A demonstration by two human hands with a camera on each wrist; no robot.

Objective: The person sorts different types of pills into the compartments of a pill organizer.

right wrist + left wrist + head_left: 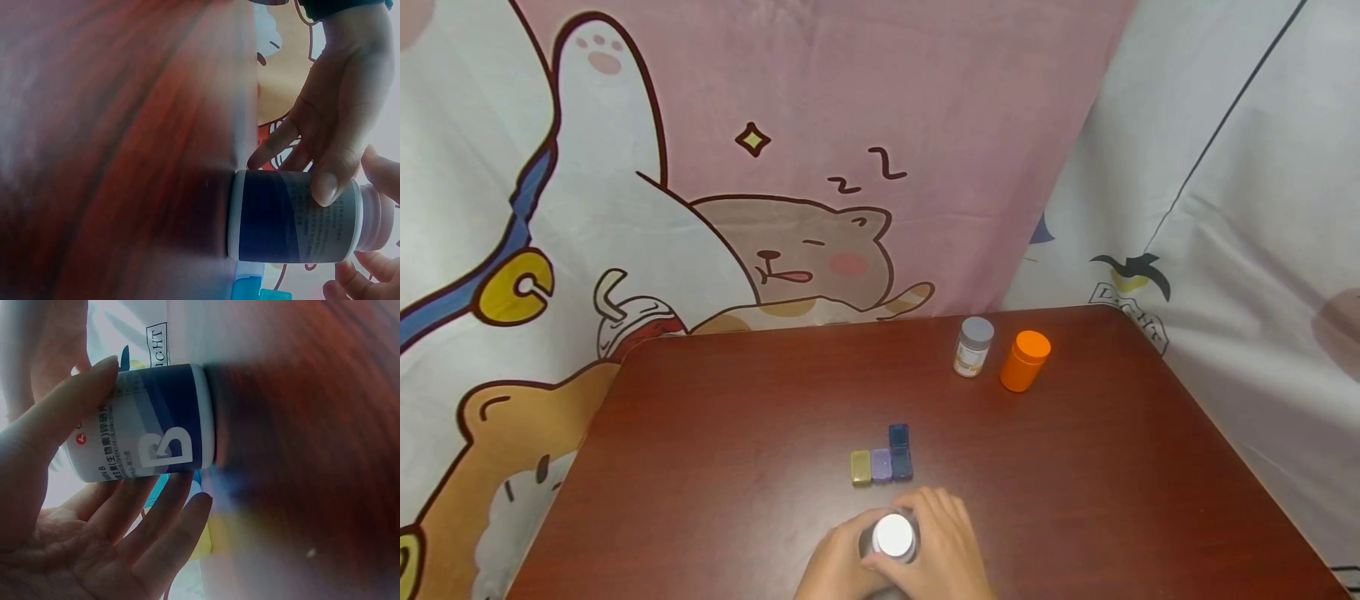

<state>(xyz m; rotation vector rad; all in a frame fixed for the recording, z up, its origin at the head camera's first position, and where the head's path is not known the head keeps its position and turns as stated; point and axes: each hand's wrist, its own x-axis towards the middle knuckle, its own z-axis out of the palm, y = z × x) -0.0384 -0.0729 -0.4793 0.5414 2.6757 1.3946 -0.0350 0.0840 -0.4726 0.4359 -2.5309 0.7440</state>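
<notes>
A white pill bottle (pixel 893 536) with a dark blue and grey label (pixel 169 419) stands upright at the near edge of the view, its base right at the tabletop. My left hand (pixel 835 560) grips the bottle's body, thumb on the label side and fingers behind it. From the other side, my right hand (pixel 946 537) holds the white cap (pixel 375 219) between thumb and fingers. Just beyond the hands lies a small pill organizer with a yellow box (pixel 861 467), a purple box (pixel 882 465) and two dark blue boxes (pixel 900 464), lids down.
Toward the back right of the brown table (pixel 737 400) stand a white bottle with a grey lid (pixel 975 333) and an orange bottle (pixel 1025 361), side by side. Printed cartoon cloth (pixel 820 100) hangs behind the table and along its sides.
</notes>
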